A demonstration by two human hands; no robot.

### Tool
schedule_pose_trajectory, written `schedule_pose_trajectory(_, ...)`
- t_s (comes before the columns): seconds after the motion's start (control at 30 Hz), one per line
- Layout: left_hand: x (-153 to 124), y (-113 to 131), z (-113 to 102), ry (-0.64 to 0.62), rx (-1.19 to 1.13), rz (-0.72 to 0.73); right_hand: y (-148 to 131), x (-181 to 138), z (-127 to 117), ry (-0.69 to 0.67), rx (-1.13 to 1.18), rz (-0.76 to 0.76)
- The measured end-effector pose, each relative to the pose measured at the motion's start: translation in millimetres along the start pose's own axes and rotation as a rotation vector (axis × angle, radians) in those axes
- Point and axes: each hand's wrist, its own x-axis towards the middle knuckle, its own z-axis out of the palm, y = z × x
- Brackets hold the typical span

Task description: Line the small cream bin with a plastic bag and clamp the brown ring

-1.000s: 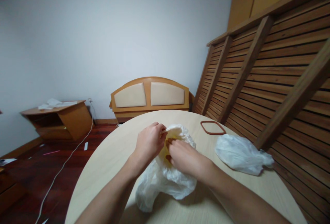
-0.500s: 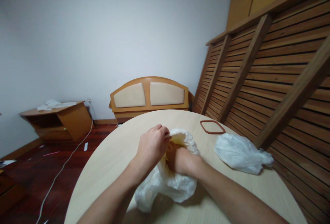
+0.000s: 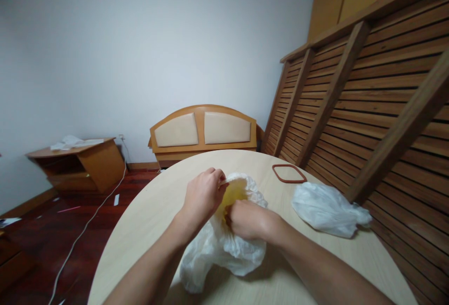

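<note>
A crumpled white plastic bag lies on the round pale wooden table in front of me. My left hand pinches the bag's upper rim and holds its mouth apart. My right hand is closed at the bag's opening, its fingers tucked against something yellow inside. What the yellow thing is I cannot tell; most of it is hidden by the plastic and my hands.
A second crumpled white bag lies at the table's right side. A reddish-brown ring-shaped seal sits near the far edge. A slatted wooden bed frame leans close on the right. A headboard and a low cabinet stand by the wall.
My right hand pushed deeper into the bag, then drew back a little; the bag's mouth now gapes wider and shows more yellow. The left hand kept its pinch on the rim.
</note>
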Motion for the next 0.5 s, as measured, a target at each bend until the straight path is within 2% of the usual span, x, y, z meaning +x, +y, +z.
schedule_pose_trajectory(0.1, 3.4, -5.6, 1.3, 0.018, 0.006, -0.029, 0.1, -9.0, -4.0, 0.15, 0.035, 0.073)
schedule_pose_trajectory(0.2, 6.3, -11.8, 2.0, 0.034, -0.005, -0.045, -0.9, -13.2, -8.0, 0.231, 0.122, 0.035)
schedule_pose_trajectory(0.3, 7.8, -14.9, 1.4, 0.042, -0.014, -0.058, -3.8, -9.1, -8.8, 0.174, 0.15, -0.096)
schedule_pose_trajectory(0.4, 8.7, -15.3, 0.9, 0.042, -0.023, -0.048, -7.2, -1.8, -5.7, 0.049, 0.08, -0.239)
schedule_pose_trajectory(0.5, 9.4, -15.0, 1.9, 0.033, -0.036, -0.033, -8.5, 0.1, -3.6, -0.063, 0.107, -0.215)
